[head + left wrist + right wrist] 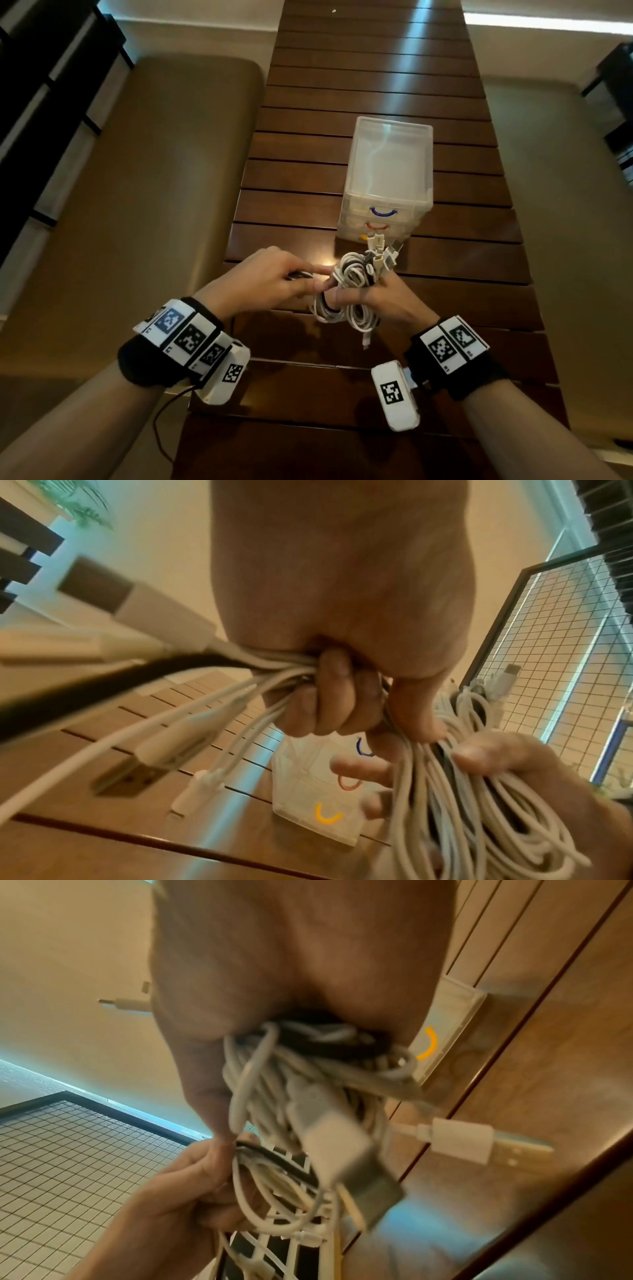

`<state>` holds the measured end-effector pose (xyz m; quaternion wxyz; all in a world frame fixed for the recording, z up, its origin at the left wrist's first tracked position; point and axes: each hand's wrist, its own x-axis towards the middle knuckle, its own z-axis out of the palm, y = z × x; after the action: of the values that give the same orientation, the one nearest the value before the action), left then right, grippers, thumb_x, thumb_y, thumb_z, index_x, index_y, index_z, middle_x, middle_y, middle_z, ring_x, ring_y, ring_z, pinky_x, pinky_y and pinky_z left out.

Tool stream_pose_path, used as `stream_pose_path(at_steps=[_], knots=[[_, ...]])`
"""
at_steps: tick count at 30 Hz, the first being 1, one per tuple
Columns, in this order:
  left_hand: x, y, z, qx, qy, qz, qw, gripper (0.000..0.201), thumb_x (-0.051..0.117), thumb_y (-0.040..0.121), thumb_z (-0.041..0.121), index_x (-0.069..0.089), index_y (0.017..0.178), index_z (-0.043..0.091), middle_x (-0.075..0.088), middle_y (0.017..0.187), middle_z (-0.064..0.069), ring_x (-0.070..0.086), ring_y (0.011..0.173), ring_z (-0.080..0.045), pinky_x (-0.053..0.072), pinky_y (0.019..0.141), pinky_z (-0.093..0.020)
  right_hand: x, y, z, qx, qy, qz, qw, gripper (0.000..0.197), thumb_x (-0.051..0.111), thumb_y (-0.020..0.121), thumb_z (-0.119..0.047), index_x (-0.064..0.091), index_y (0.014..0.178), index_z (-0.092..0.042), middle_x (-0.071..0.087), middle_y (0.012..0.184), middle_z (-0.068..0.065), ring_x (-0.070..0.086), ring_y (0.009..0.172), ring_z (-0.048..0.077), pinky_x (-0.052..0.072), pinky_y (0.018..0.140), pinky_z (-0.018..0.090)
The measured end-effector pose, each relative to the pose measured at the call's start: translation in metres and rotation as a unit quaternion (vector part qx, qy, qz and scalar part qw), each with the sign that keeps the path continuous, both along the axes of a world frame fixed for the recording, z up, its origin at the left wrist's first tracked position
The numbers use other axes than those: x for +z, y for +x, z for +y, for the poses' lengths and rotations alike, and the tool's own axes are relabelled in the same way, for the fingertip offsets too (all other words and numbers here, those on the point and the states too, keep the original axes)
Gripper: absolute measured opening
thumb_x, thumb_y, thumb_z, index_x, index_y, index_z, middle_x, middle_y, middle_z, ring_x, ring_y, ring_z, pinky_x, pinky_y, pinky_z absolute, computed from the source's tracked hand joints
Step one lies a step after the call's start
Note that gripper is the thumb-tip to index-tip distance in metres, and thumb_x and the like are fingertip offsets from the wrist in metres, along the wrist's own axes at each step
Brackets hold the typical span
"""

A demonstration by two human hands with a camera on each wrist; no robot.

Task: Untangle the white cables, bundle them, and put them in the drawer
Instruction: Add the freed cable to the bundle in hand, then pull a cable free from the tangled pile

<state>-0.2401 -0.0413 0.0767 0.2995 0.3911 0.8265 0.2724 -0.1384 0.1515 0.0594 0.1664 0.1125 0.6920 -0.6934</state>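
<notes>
Both hands (267, 281) (383, 298) clamped on white cables (349, 274); drawer (387, 178) labels perhaps unreadable.

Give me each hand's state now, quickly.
Left hand: closed, gripping strands of the white cables.
Right hand: closed around the coiled bundle of the same cables.

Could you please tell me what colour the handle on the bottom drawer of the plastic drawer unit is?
Yellow-orange handle, clearest in the left wrist view.
</notes>
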Motion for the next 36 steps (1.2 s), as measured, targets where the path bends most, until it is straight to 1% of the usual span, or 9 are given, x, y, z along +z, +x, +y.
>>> stream_pose_path(at_steps=[5, 9, 12, 17, 21, 26, 30, 34, 36], knots=[[-0.003, 0.001, 0.011, 0.029, -0.013, 0.044, 0.999, 0.028, 0.057, 0.093, 0.048, 0.068, 0.08, 0.025, 0.061, 0.062, 0.008, 0.054, 0.055, -0.004, 0.037, 0.055, -0.023, -0.003, -0.003, -0.009, -0.02, -0.049, 0.004, 0.999, 0.036, 0.077, 0.069, -0.006, 0.061, 0.097, 0.01, 0.067, 0.102, 0.032, 0.065, 0.099, 0.049, 0.052, 0.09, 0.062], [-0.004, 0.009, 0.017, 0.037, -0.01, 0.048, 0.998, 0.033, 0.056, 0.093, 0.05, 0.059, 0.071, 0.026, 0.058, 0.059, 0.006, 0.051, 0.05, -0.007, 0.037, 0.051, -0.024, -0.01, 0.002, -0.008, -0.066, -0.147, -0.01, 0.987, 0.023, 0.074, 0.068, -0.005, 0.067, 0.09, -0.008, 0.066, 0.089, 0.017, 0.065, 0.085, 0.034, 0.055, 0.081, 0.05], [-0.004, 0.014, 0.023, 0.035, -0.035, 0.071, 0.996, 0.035, 0.054, 0.095, 0.05, 0.061, 0.076, 0.022, 0.06, 0.062, 0.005, 0.054, 0.053, -0.008, 0.038, 0.052, -0.023, -0.012, 0.007, -0.009, -0.083, -0.182, -0.03, 0.979, 0.032, 0.068, 0.07, -0.002, 0.062, 0.102, -0.007, 0.062, 0.094, 0.019, 0.065, 0.082, 0.029, 0.056, 0.072, 0.04], [-0.011, 0.019, 0.028, 0.013, -0.113, 0.075, 0.991, 0.034, 0.047, 0.1, 0.045, 0.068, 0.097, 0.019, 0.061, 0.07, 0.007, 0.056, 0.061, -0.005, 0.04, 0.057, -0.023, -0.011, 0.006, -0.004, -0.023, -0.159, -0.023, 0.987, 0.072, 0.071, 0.072, -0.001, 0.049, 0.138, -0.018, 0.065, 0.111, 0.03, 0.068, 0.092, 0.04, 0.057, 0.084, 0.045], [-0.002, 0.008, 0.035, -0.067, -0.177, 0.069, 0.98, 0.033, 0.047, 0.101, 0.042, 0.065, 0.118, 0.019, 0.067, 0.095, -0.001, 0.063, 0.083, -0.016, 0.046, 0.072, -0.029, -0.005, 0.001, 0.001, 0.028, -0.123, -0.029, 0.992, 0.079, 0.073, 0.073, -0.006, 0.044, 0.144, -0.025, 0.069, 0.101, 0.023, 0.071, 0.087, 0.029, 0.057, 0.088, 0.042], [0.0, -0.01, 0.035, -0.1, -0.194, 0.049, 0.975, 0.041, 0.055, 0.095, 0.049, 0.059, 0.127, 0.023, 0.07, 0.105, 0.002, 0.065, 0.093, -0.017, 0.052, 0.087, -0.036, 0.001, -0.003, -0.006, 0.034, -0.101, -0.028, 0.994, 0.046, 0.074, 0.071, 0.001, 0.063, 0.113, -0.015, 0.066, 0.075, 0.008, 0.066, 0.066, 0.023, 0.058, 0.064, 0.035], [0.006, -0.022, 0.03, -0.096, -0.183, 0.005, 0.978, 0.044, 0.076, 0.076, 0.051, 0.065, 0.111, 0.025, 0.07, 0.097, 0.008, 0.065, 0.089, -0.011, 0.054, 0.086, -0.039, -0.002, -0.008, -0.012, 0.072, -0.023, -0.025, 0.997, 0.025, 0.074, 0.074, 0.012, 0.059, 0.084, -0.007, 0.066, 0.071, 0.005, 0.066, 0.062, 0.021, 0.055, 0.06, 0.033], [0.012, -0.034, 0.022, -0.083, -0.184, -0.043, 0.978, 0.043, 0.084, 0.067, 0.048, 0.068, 0.102, 0.028, 0.072, 0.094, 0.01, 0.066, 0.087, -0.007, 0.055, 0.085, -0.038, -0.001, -0.017, -0.014, 0.098, 0.08, 0.011, 0.992, 0.03, 0.078, 0.069, 0.001, 0.063, 0.081, -0.023, 0.067, 0.073, -0.006, 0.065, 0.068, 0.009, 0.05, 0.066, 0.03], [0.011, -0.037, 0.018, -0.081, -0.211, -0.053, 0.973, 0.031, 0.081, 0.072, 0.047, 0.072, 0.094, 0.027, 0.075, 0.086, 0.006, 0.07, 0.08, -0.012, 0.058, 0.081, -0.042, 0.006, -0.02, -0.016, 0.136, 0.192, 0.071, 0.969, 0.02, 0.076, 0.065, -0.029, 0.06, 0.073, -0.038, 0.063, 0.074, -0.012, 0.061, 0.07, 0.003, 0.048, 0.065, 0.025]])
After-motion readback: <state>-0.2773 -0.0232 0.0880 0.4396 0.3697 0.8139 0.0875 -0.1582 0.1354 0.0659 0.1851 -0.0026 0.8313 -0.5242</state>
